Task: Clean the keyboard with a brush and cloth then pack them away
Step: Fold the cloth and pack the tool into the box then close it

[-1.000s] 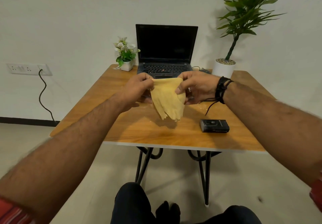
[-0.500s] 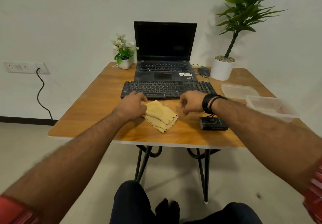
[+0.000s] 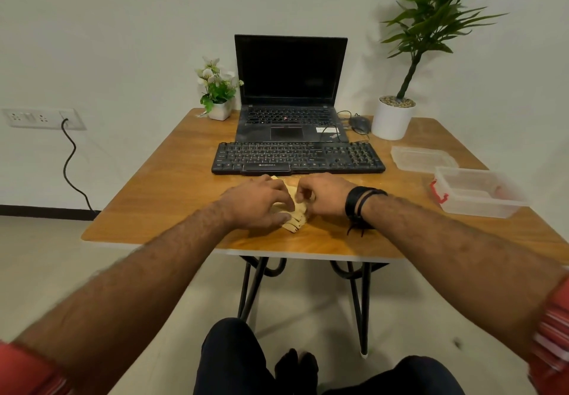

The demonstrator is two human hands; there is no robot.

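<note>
- One second ago both hands held the soft yellow cloth [image 3: 295, 212] up in the air. Half a second ago it lay folded on the wooden table [image 3: 160, 197], with the right hand off it. Now both hands are on it again.
- My left hand [image 3: 258, 201] lies over the cloth with bent fingers pressing it down. I cannot tell if it grips it.
- My right hand [image 3: 324, 195] has its fingertips curled, pinching the cloth's top edge.
- The cloth sits on the table just in front of the long black keyboard [image 3: 298, 157], close but not touching it, as far as I can see.
- I think the cloth is being folded small, so the cleaning looks done and packing away comes next.
- The clear plastic box with a red clip [image 3: 480, 193] waits open on the right, well apart from the cloth.
- Counting: one cloth, one keyboard, one black laptop [image 3: 291, 87], one box, one flat clear lid [image 3: 421, 157] behind it, one dark mouse [image 3: 359, 124].
- Two plants: a small white flower pot [image 3: 218, 93] and a tall green plant in a white pot [image 3: 400, 111].
- I see no brush now.
</note>
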